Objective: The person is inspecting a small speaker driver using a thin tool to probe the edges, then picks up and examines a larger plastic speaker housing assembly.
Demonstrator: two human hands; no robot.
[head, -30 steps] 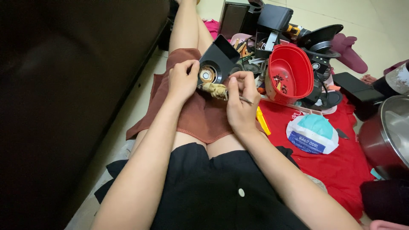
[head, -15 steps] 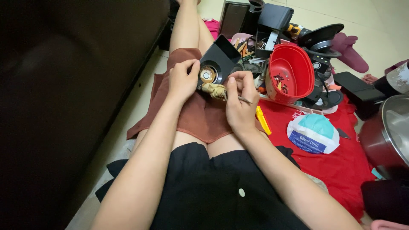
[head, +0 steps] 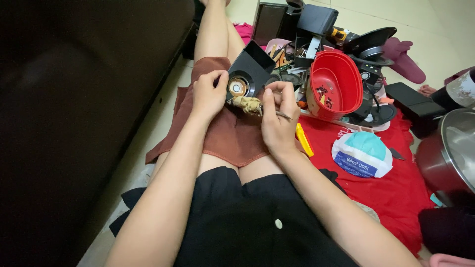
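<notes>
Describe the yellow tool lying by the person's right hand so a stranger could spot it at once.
Start at the red cloth spread on the floor. At its near edge, just beside the right hand, lies a short yellow tool. It is the only bright yellow thing there.

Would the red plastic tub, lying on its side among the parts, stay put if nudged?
Probably not. The red tub lies tilted against black parts, so it may rock or slide. It looks thin-walled and light. Small bits inside would likely shift.

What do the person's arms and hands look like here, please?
Both arms are bare to the frame's edge, with no sleeves in view. The left hand and right hand wear no gloves, and no rings, watch or bracelets show. The fingernails look short and unpainted.
</notes>
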